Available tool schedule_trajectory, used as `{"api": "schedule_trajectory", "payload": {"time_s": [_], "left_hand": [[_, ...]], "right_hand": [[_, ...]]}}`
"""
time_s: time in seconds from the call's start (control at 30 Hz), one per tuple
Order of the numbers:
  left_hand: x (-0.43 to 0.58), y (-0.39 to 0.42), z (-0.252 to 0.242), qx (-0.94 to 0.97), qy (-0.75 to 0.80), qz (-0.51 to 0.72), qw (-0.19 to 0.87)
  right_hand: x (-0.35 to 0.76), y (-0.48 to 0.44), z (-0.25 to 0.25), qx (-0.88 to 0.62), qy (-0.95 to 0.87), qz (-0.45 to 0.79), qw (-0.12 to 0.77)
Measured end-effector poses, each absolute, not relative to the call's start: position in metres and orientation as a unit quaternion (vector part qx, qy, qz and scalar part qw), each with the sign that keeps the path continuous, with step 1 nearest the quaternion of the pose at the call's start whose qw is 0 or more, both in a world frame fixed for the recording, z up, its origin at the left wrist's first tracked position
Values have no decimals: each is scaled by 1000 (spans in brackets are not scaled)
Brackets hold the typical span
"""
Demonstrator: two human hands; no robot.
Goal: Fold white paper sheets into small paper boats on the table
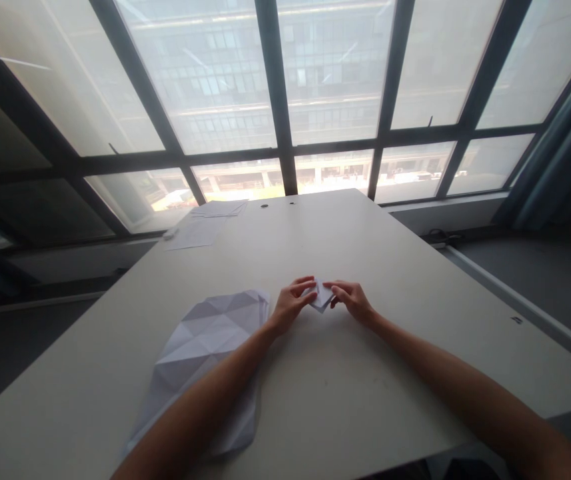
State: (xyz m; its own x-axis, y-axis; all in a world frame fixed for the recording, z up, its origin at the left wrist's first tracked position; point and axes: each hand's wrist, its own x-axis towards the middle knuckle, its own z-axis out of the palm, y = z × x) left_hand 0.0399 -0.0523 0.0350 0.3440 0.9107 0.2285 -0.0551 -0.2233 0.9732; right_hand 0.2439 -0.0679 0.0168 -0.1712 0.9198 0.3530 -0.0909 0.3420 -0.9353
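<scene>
A small folded piece of white paper [322, 297] is pinched between my left hand [292, 303] and my right hand [350, 300], just above the white table [325, 400]. Fingertips of both hands press on its sides. To the left lies a large white paper sheet [205, 347] with a faceted pattern of diagonal creases. My left forearm passes over its lower part and hides some of it. The right arm touches nothing but the table edge area.
Loose white paper sheets [218, 209] and a single sheet [195, 235] lie at the far left of the table. Two small dark holes mark its far end. Beyond stands a large window [335, 80] with dark frames, and a curtain [560, 147] hangs at the right.
</scene>
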Motion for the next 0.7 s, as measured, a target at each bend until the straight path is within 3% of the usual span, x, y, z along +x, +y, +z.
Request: {"api": "schedule_trajectory", "payload": {"time_s": [0.3, 0.47, 0.7], "left_hand": [[45, -53, 34, 625, 329, 407, 580], [47, -55, 33, 659, 351, 409, 524], [45, -56, 28, 697, 376, 379, 479]], "right_hand": [[238, -66, 14, -370, -626, 382, 570], [237, -66, 14, -383, -621, 367, 577], [240, -70, 18, -432, -666, 347, 500]]}}
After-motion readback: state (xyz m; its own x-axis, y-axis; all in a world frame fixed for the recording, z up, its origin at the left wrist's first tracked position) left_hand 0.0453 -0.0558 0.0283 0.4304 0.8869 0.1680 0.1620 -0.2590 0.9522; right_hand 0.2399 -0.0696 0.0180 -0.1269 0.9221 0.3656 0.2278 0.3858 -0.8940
